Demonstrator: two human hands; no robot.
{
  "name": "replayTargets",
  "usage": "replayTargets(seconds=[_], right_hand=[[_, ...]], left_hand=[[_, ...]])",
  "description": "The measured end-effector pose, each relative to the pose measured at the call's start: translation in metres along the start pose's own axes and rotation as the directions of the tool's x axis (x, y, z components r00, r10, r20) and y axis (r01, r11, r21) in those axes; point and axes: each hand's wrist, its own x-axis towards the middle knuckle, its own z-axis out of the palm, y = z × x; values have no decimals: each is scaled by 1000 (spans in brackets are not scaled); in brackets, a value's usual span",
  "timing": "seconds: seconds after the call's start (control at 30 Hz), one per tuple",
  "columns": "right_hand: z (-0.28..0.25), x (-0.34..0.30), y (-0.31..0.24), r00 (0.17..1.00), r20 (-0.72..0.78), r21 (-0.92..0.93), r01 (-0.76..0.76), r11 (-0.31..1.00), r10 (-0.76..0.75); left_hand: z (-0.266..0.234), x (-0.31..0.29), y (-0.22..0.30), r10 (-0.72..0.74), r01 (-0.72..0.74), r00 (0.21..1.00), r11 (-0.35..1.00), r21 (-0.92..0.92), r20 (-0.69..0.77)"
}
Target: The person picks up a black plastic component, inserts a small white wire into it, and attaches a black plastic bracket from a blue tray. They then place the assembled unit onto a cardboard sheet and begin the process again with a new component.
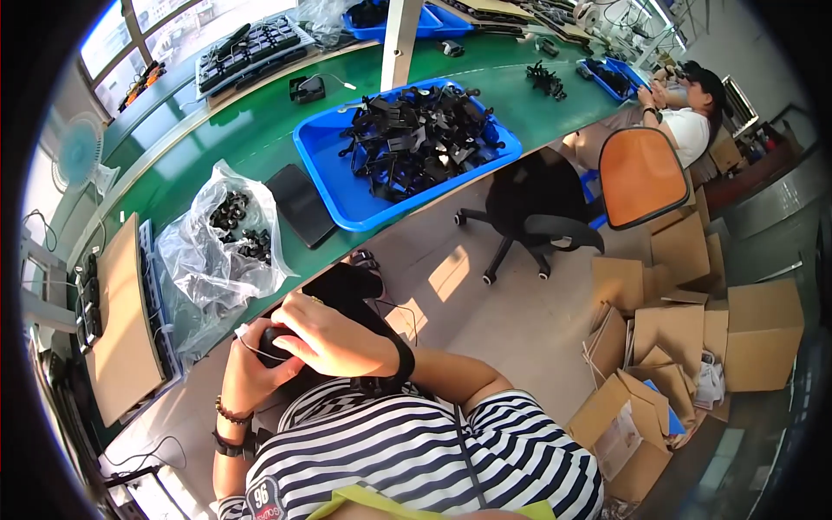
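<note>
Both of my hands meet in my lap, just below the edge of the green workbench (260,139). My left hand (251,360) and my right hand (334,338) together grip a small black part (279,336), which my fingers mostly cover. A thin white wire or tie (251,345) runs across my left hand. My right wrist wears a black band, my left a beaded bracelet. On the bench above my hands lie a clear plastic bag (221,251) of small black parts and a flat black slab (301,206).
A blue tray (325,156) heaped with black plastic parts sits on the bench. A cardboard sheet (121,321) lies at left. A black office chair (529,212), an orange chair (641,173) and several open cardboard boxes (676,329) stand on the floor at right. Another person (685,117) sits further along the bench.
</note>
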Motion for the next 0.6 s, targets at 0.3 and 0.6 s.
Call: replayTargets(seconds=[0.3,0.6], right_hand=[[-21,18,14,992,71,87,101,991,-107],[-47,33,11,994,59,32,92,995,-94]], left_hand=[[-5,18,21,-40,39,999,999,-29,-27],[0,41,32,28,-29,992,1000,-6,-119]])
